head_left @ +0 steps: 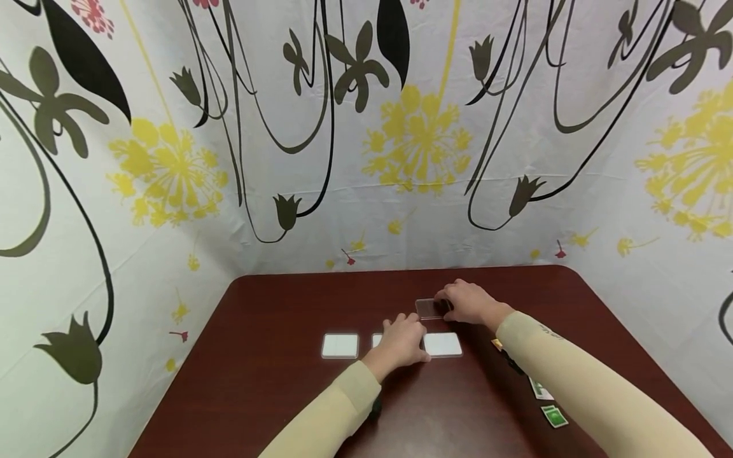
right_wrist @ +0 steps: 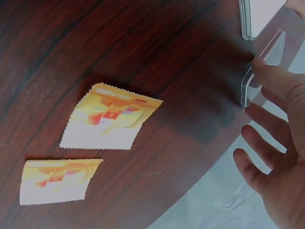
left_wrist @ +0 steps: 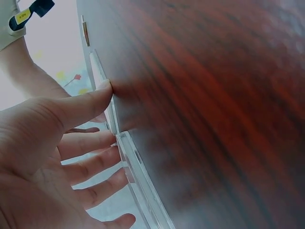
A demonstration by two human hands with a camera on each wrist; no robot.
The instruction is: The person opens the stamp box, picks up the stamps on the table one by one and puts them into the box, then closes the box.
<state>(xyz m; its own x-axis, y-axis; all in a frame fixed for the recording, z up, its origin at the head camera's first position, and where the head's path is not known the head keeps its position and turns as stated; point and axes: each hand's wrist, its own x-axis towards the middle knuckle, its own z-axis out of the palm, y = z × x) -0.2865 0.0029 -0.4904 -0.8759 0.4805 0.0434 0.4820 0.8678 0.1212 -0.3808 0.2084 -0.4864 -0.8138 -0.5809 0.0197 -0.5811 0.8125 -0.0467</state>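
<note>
Reddish-brown table (head_left: pixel 275 312) under both hands (head_left: pixel 403 340) (head_left: pixel 469 302), white floral backdrop (head_left: pixel 424 235) behind.

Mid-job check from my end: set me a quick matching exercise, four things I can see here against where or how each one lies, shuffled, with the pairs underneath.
Things
1. Clear plastic case
2. Left hand
3. Leftmost white case
4. Orange stamps

Places and states
A. Two, lying apart with jagged edges, in the right wrist view
B. Reaching over the middle white case in the head view
C. In the fingers of the right hand
D. Left of the other white cases, touched by no hand

Pairs: 1-C, 2-B, 3-D, 4-A
</note>
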